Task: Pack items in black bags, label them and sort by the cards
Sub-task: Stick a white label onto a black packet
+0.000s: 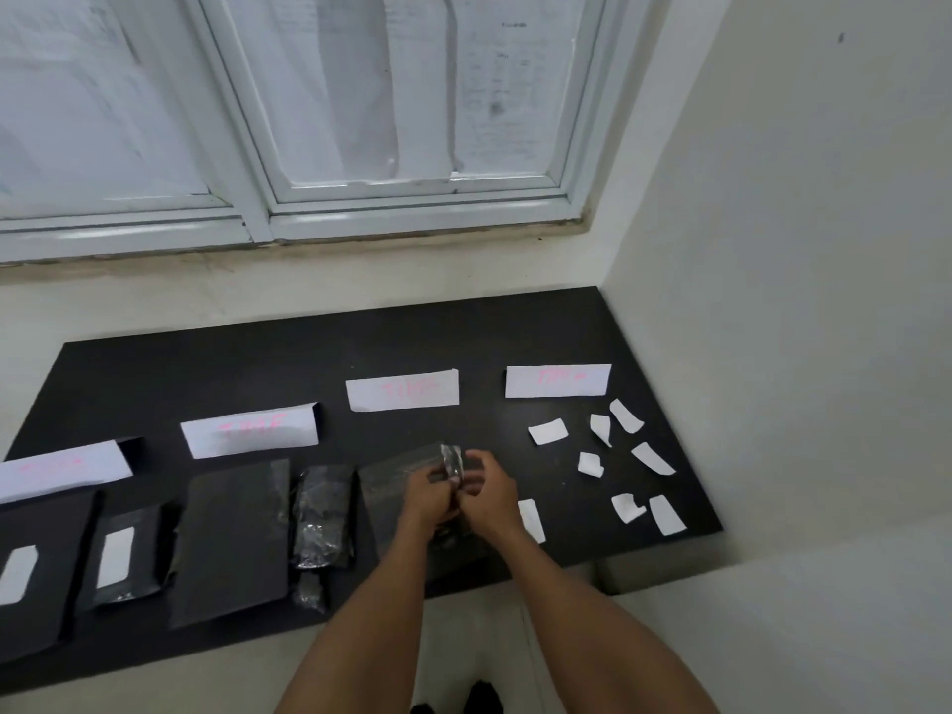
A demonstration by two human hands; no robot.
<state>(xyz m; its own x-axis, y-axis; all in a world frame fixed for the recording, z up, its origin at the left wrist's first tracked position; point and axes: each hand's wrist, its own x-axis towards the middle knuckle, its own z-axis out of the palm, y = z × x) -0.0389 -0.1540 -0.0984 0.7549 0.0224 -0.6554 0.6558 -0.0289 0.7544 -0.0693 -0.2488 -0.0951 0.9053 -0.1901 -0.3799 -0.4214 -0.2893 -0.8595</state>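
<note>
1. Your two hands meet just below the middle of the frame over a black bag point(391, 487) that lies flat on the black table point(644, 512).
2. Your left hand point(427, 499) has its fingers closed around a small shiny wrapped item point(452, 462), which sticks up above the knuckles at the bag's upper right corner.
3. Your right hand point(489, 489) sits just beside it, fingers curled but slightly apart; you cannot tell from this view whether they touch the item.
4. To the left of that bag, a glossy packed bag point(324, 517) lies upright, and next to it a larger flat black bag point(234, 538).
5. Further toward the lower left, two black bags each carry a white label: one point(126, 556) near the flat bag, one point(31, 569) at the frame's edge.
6. Four white cards with pink writing run in a rising row from the left edge to the right of centre: point(62, 468), point(250, 430), point(402, 390), point(558, 380). The writing is too blurred to read.
7. Loose white labels point(547, 431) lie scattered on the right of the table, below the rightmost card.
</note>
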